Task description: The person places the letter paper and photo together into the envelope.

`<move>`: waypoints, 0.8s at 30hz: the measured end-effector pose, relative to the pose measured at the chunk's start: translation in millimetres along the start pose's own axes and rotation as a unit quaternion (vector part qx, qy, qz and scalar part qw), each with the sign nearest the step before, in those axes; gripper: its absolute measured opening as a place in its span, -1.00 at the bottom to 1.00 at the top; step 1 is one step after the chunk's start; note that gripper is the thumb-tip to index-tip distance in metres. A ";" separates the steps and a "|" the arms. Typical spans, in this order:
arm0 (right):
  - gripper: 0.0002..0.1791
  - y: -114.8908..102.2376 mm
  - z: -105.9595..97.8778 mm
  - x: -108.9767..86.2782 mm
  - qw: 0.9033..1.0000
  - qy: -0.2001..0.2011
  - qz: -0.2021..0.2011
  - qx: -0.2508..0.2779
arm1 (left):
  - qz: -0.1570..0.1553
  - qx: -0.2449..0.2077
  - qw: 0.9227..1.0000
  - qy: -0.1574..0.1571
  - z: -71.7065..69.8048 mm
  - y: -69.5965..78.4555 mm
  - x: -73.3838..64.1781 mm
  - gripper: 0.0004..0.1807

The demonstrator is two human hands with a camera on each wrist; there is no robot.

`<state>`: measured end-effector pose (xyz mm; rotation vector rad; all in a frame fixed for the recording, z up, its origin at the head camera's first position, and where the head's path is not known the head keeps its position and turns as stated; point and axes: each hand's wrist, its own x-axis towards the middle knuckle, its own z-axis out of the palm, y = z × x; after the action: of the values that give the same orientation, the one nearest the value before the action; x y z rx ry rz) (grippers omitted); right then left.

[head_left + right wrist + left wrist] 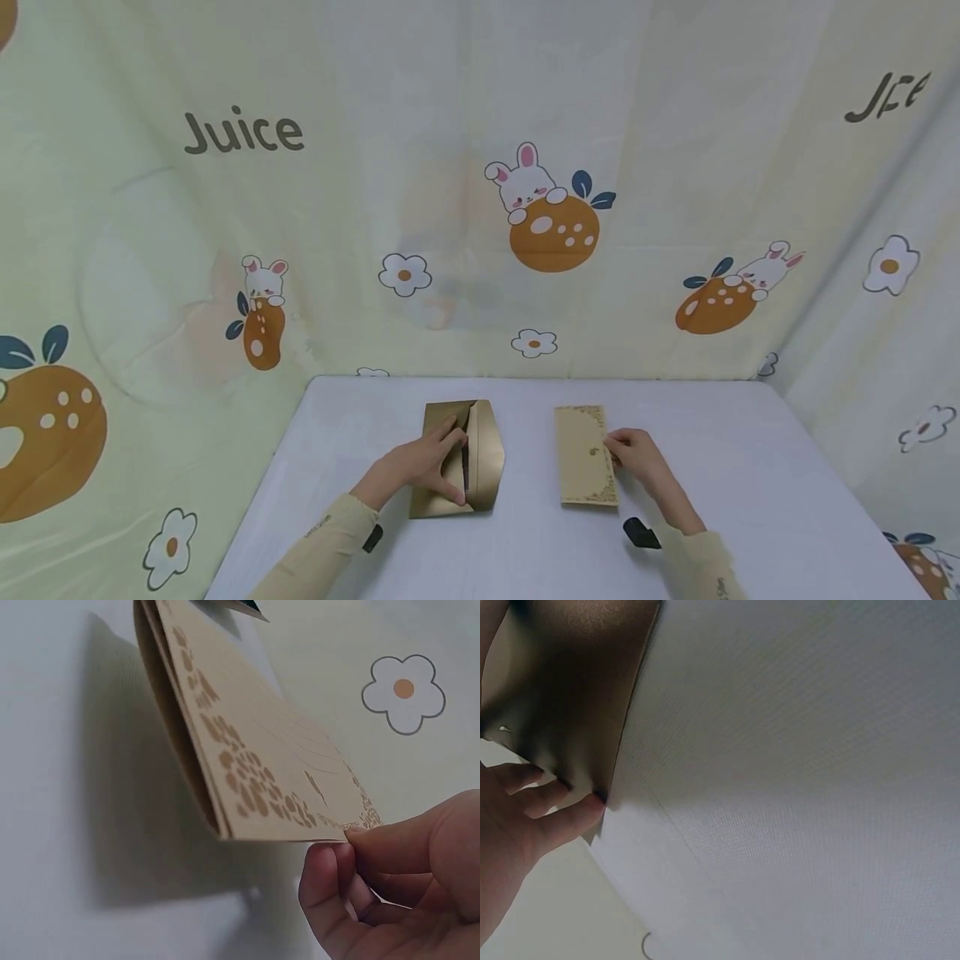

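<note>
A gold envelope [442,500] lies on the left part of the table, its pointed flap folded out to the right and a dark gap showing at its mouth. My left hand [422,465] rests on it with thumb and fingers spread along that mouth. In the left wrist view, fingertips [574,819] touch the envelope's edge; the thumb is mostly out of sight. Between thumb and fingers, my right hand [643,457] pinches the right edge of a folded cream card [581,458]. The right wrist view shows the card [262,735] tilted above the table, with brown floral print and layered edges.
A white cloth covers the table [532,550]. Behind and at the sides hangs a pale curtain [450,192] printed with rabbits, oranges and flowers. Black straps or devices sit at both wrists.
</note>
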<state>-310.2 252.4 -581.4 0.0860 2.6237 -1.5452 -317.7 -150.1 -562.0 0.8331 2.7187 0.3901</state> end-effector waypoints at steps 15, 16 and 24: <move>-0.72 -20.7 47.7 10.0 1.000 -0.011 0.000 0.023 | -0.003 0.009 1.000 0.005 0.7 -0.9 0.4 0.04; -0.72 -21.9 51.8 11.0 1.000 -0.011 -0.002 0.023 | -0.003 0.009 1.000 0.005 0.9 -1.2 0.5 0.04; -0.79 -36.7 82.8 13.8 0.999 -0.020 -0.017 0.037 | 0.005 0.005 1.000 0.008 1.6 -1.6 0.1 0.03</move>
<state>-323.0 162.2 -591.0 0.0164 2.5498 -1.6367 -318.0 -151.1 -564.0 0.8500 2.7347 0.3878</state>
